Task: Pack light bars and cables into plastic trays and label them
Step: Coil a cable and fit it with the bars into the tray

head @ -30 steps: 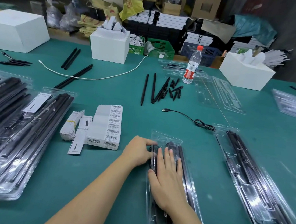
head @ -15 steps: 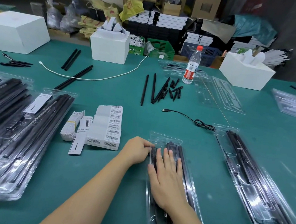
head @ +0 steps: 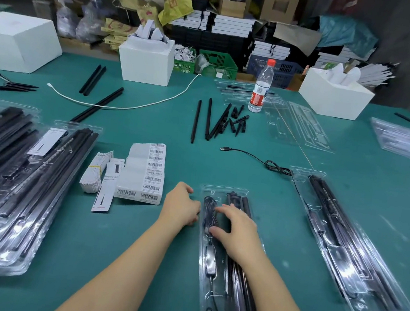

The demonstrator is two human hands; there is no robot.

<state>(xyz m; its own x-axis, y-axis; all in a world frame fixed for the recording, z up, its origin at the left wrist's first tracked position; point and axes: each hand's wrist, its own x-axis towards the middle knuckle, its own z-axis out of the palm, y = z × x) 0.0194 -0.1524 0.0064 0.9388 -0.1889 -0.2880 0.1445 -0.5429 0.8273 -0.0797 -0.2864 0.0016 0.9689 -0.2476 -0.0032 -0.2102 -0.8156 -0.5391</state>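
Seating cable [head: 208, 212] in tray [head: 225, 191] near the table's front edge. Right hand [head: 237, 231] pressing, fingers spread; left hand [head: 181, 204] curled at the rim, grip unclear. Next: label.

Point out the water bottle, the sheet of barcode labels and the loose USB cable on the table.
water bottle [head: 258, 98]: head view, on its red and white label.
sheet of barcode labels [head: 143, 174]: head view, on the middle of the white sheet.
USB cable [head: 275, 166]: head view, on the coiled bundle.

At the bottom edge the near tray [head: 210, 308] is cut off, the right hand [head: 237, 231] hides its bars, and label print [head: 153, 170] is too small to read.
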